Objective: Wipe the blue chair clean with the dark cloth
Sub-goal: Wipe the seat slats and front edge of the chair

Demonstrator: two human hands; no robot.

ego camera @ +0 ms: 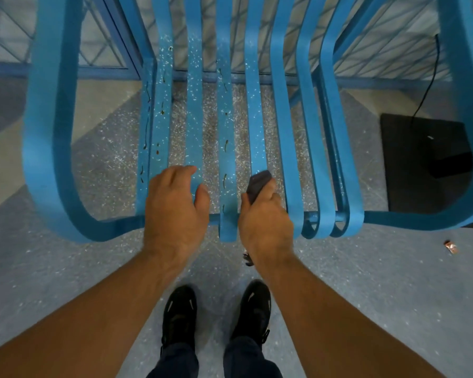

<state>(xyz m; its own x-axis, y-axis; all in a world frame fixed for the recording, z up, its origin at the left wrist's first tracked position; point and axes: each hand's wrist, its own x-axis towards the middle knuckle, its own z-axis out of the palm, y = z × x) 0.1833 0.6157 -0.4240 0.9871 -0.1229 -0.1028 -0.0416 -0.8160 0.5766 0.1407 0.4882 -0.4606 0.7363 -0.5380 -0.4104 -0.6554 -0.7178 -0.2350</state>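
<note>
The blue chair fills the upper view, built of bent slats with wide arm loops on both sides. White specks and small brown drips dot the left and middle seat slats. My right hand is shut on the dark cloth, pressing it onto a seat slat near the front edge. My left hand grips the front of a slat just left of centre, thumb on one side and fingers curled over the other.
A black box with a thin black cable stands on the floor at the right, behind the chair's arm. A small crumpled wrapper lies on the speckled grey floor. My black shoes stand just before the chair.
</note>
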